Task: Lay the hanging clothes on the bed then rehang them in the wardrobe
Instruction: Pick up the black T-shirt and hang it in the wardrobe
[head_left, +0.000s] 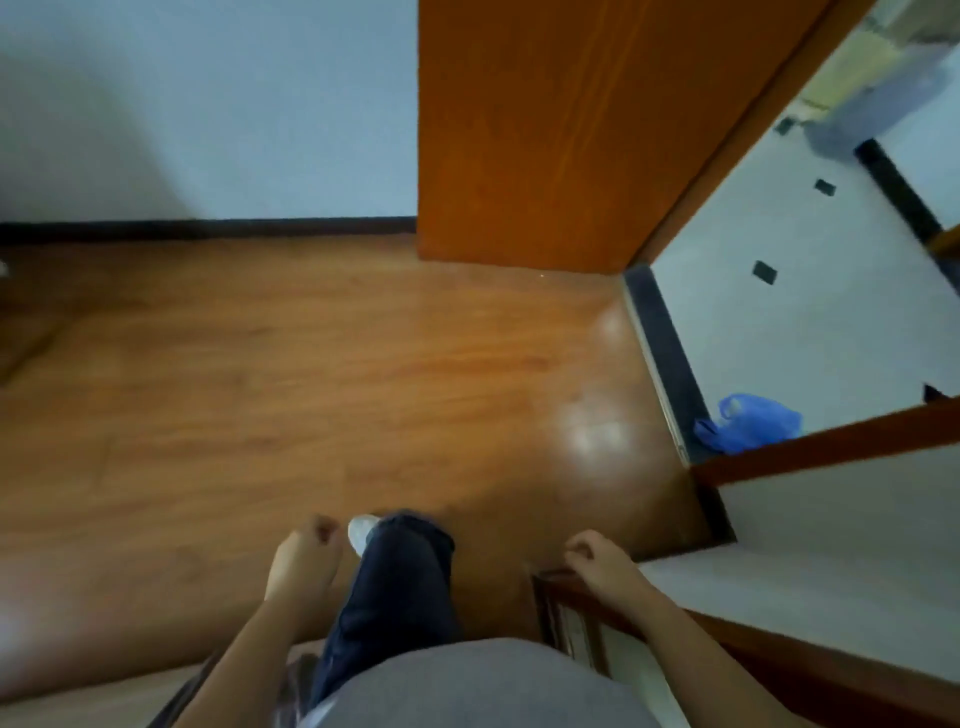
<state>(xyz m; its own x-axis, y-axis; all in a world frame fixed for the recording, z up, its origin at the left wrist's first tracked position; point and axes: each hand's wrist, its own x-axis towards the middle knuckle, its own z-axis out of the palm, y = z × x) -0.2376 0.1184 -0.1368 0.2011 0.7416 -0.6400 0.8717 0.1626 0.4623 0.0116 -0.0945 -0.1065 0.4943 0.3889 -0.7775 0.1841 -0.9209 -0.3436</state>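
No hanging clothes, bed or wardrobe can be made out in this blurred head view. My left hand (306, 556) hangs low at centre-left, fingers loosely curled, holding nothing. My right hand (597, 564) hangs at centre-right, also loosely curled and empty, just above a dark wooden edge (556, 582). Between the hands I see my leg in dark trousers (400, 577) stepping forward, with a white shoe tip (361, 530) on the wooden floor (260, 405).
An orange wooden door (535, 130) stands open ahead beside a pale wall (234, 104). To the right a dark threshold (665, 353) leads to a white tiled floor (805, 312) with a blue plastic bag (753, 421). A white wall with wooden trim (831, 587) is at lower right.
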